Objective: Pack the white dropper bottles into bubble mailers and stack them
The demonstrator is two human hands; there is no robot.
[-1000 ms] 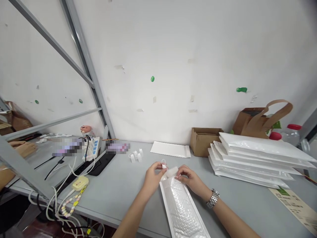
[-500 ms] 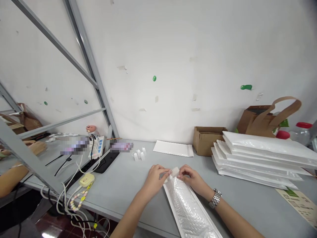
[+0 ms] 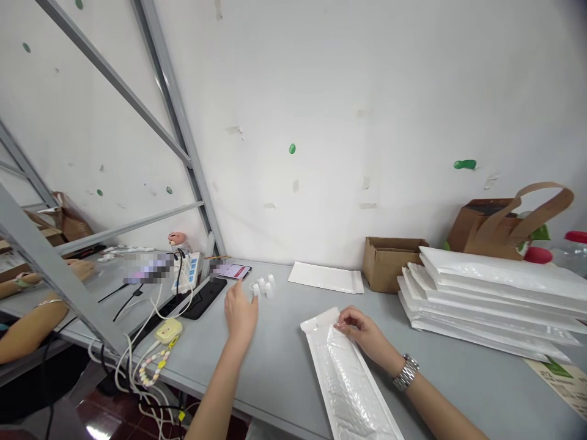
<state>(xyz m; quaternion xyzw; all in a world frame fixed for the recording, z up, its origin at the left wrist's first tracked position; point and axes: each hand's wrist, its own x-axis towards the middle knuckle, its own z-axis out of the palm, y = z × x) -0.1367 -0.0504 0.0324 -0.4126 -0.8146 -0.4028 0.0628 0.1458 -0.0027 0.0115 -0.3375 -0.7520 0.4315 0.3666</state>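
Fingers of my left hand (image 3: 241,315) are loosely spread and empty, reaching toward the small white bottles (image 3: 263,287) near the back of the tabletop (image 3: 284,379), just short of touching them. My right hand (image 3: 362,330) has its fingertips (image 3: 342,327) on the white bubble mailer (image 3: 343,379), lying at lower centre of the frame; whether they pinch it I can't tell. Its flap end (image 3: 318,319) points upper left. The step looks like loading that mailer, so the next move calls for a clean pick of one bottle – with the mailer's mouth held steady.

A cardboard box (image 3: 393,266) — kraft paper bag (image 3: 498,235) beyond.
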